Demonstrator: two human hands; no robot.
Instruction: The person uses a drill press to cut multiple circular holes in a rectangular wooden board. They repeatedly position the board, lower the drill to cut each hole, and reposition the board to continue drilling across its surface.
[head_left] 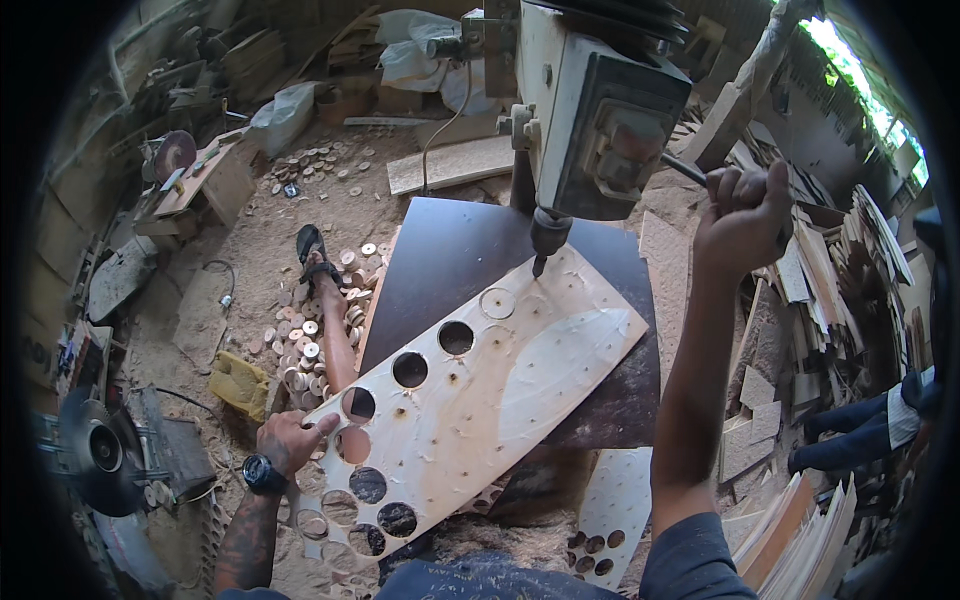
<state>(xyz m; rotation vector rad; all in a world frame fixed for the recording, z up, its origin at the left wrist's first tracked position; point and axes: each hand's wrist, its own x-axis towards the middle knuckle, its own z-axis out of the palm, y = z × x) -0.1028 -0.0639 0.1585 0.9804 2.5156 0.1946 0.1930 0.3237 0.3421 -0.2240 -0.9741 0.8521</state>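
A pale plywood board [470, 400] lies aslant on a dark tabletop [430, 240], its near left end jutting past the edge. Several round holes run along its left side, and small marks dot the rest. My left hand [290, 442] grips the board's left edge, thumb on top beside a hole. At the upper right, my right hand [745, 215] is wrapped round the lever [683, 168] of a drill press [575, 120]. Its chuck [550, 236] and bit point down over the board's far end, near a round cut outline [497, 303]. Whether the bit touches the wood, I cannot tell.
Wooden discs [300, 345] lie heaped left of the table, by my outstretched leg [335, 330]. A yellow block [238, 385] and a fan-like round machine [103, 447] stand farther left. Stacked offcuts [820, 270] line the right, where another person's legs [850, 430] show. Another holed board [610, 510] lies below.
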